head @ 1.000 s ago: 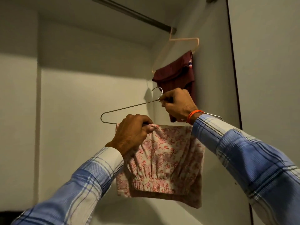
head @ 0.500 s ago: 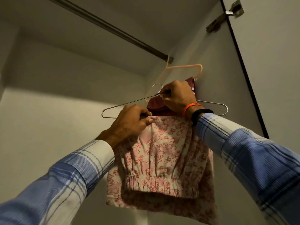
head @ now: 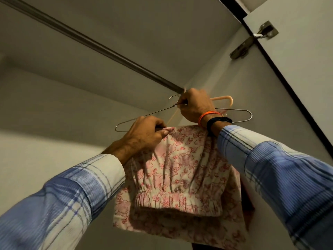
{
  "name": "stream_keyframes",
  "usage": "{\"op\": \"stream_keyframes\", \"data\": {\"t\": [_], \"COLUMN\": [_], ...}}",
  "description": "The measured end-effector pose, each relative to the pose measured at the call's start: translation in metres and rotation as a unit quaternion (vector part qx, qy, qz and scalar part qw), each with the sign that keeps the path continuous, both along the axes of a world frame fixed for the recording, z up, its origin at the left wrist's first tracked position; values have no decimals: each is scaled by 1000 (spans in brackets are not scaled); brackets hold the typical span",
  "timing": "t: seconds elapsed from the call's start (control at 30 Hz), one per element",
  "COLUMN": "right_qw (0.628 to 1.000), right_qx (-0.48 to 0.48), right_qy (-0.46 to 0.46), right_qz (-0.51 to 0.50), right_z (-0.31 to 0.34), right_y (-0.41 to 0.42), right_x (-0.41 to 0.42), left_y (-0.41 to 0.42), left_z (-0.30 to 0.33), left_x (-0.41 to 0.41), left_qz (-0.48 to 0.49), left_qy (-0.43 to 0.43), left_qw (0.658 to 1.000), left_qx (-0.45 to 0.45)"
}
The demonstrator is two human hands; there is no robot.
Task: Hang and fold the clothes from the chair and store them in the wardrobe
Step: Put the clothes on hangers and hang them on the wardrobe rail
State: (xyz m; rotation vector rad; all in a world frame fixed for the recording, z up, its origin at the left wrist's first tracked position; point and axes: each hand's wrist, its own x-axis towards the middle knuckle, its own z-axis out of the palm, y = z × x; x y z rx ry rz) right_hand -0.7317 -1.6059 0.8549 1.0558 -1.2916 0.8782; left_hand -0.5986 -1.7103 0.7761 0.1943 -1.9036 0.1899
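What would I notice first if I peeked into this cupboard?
Right in the middle, a pink flowery cloth hangs folded over a thin metal hanger. The right hand pinches the hanger near its hook, just under the dark rail that slants across the top, and the left hand grips the hanger's bar and the cloth's top edge. Behind the right hand, a peach plastic hanger peeks out.

Home bedroom wardrobe interior, hanging rail (head: 100, 46), door hinge (head: 252, 40)
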Motion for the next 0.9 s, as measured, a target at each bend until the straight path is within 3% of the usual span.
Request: {"op": "stream_keyframes", "data": {"t": [0.53, 0.9], "right_qw": [998, 998], "right_qx": [-60, -38], "right_qy": [1, 40], "right_qz": [-23, -19], "right_z": [98, 121], "right_y": [-17, -37], "right_x": [-6, 10], "left_y": [-23, -37], "left_z": [102, 116], "left_x": [-25, -19], "left_qz": [14, 32], "left_qy": [49, 63], "left_qw": [998, 997], "left_qx": [-25, -8]}}
